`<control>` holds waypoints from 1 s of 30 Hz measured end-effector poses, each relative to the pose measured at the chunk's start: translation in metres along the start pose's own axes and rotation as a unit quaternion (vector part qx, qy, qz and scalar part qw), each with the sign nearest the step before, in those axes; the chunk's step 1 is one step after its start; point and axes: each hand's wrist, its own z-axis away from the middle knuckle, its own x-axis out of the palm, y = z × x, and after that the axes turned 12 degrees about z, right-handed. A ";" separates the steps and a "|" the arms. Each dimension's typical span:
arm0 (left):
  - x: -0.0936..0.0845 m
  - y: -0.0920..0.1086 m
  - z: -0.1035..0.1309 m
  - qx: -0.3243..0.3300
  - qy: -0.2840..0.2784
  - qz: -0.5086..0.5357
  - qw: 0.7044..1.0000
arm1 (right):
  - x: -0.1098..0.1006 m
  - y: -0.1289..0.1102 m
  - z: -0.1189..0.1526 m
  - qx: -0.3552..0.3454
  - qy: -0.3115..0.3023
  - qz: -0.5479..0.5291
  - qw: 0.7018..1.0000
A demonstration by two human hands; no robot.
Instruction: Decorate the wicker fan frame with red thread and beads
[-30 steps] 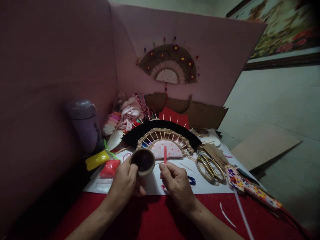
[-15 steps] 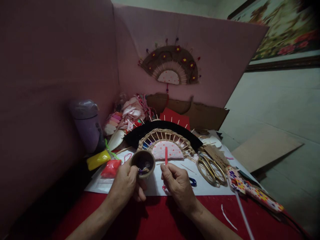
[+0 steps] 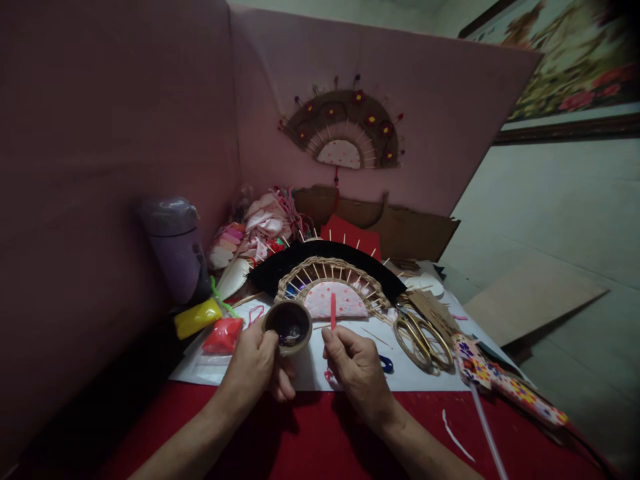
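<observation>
My left hand (image 3: pixel 260 357) grips a small round brownish cup (image 3: pixel 308 328) by its rim, tilted so the inside faces me. Dark, shiny contents lie in the cup, too dim to name. Between thumb and fingers, my right hand (image 3: pixel 353 363) pinches a narrow red strip (image 3: pixel 333 308) that points upward. Just behind the strip stands a half-round piece of white fabric with red dots (image 3: pixel 315 300), the base of a fan (image 3: pixel 340 250) with thin sticks, a braided cord arc and a black band.
Gold-handled scissors (image 3: pixel 423 340) and a flower-patterned glue gun (image 3: pixel 510 380) lie to the right. At left are a purple bottle (image 3: pixel 175 253), a yellow packet (image 3: pixel 197 319) and a red packet (image 3: pixel 223 335). A finished-looking fan (image 3: pixel 345 120) hangs on the pink board.
The cup in my left hand has shifted very slightly to the right, and its dark contents look a little different. My right hand keeps its place with the red strip.
</observation>
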 end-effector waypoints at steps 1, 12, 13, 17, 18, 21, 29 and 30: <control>0.000 -0.001 0.000 0.001 -0.001 -0.001 1.000 | 0.000 0.000 0.000 0.003 0.000 -0.002 1.000; -0.001 -0.007 -0.002 0.036 0.005 -0.040 0.999 | 0.001 0.002 -0.001 0.006 -0.001 -0.004 1.000; -0.001 -0.007 -0.002 0.036 0.007 -0.044 0.998 | 0.001 0.002 -0.001 0.004 0.001 0.001 1.000; 0.001 -0.006 -0.003 0.024 0.001 -0.062 0.998 | -0.001 0.002 -0.001 -0.011 0.010 0.019 1.000; 0.001 -0.006 -0.003 0.022 -0.002 -0.065 0.998 | -0.001 0.002 -0.001 -0.013 0.011 0.022 1.000; 0.002 -0.005 -0.002 0.016 -0.010 -0.078 0.997 | -0.001 0.001 -0.002 -0.016 0.008 0.029 0.999; 0.000 -0.009 -0.001 -0.005 -0.041 -0.083 0.996 | 0.000 0.000 -0.003 -0.017 -0.022 0.043 0.999; -0.001 -0.010 -0.001 -0.004 -0.045 -0.082 0.996 | 0.000 0.000 -0.002 -0.016 -0.025 0.045 0.999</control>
